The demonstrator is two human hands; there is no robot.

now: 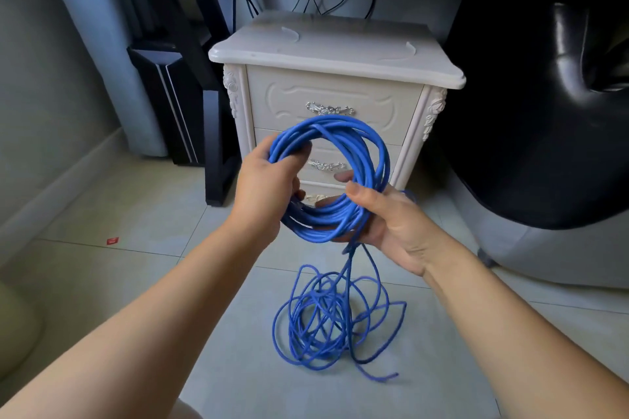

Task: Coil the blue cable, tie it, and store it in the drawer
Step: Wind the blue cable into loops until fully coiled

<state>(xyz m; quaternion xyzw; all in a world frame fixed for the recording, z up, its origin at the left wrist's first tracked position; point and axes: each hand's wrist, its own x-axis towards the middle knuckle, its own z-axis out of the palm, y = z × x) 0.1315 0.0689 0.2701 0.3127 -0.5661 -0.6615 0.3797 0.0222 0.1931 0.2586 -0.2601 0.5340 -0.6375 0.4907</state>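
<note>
The coiled blue cable [340, 180] is gripped in front of the closed drawers [335, 105] by the left hand [269, 180] and right hand [388, 224] (fingers curled round it); loose loops are left on the tiled floor [136, 282].

Blue cable [371, 150] coil covers most of the nightstand's [333, 54] bottom drawer [320, 187], its handle [313, 197] barely peeking out. Right hand's [391, 224] fingers are mostly tucked behind the loops. Black chair [544, 112] runs off the right edge. Can't tell what that tiny red scrap [112, 241] on the floor is.
</note>
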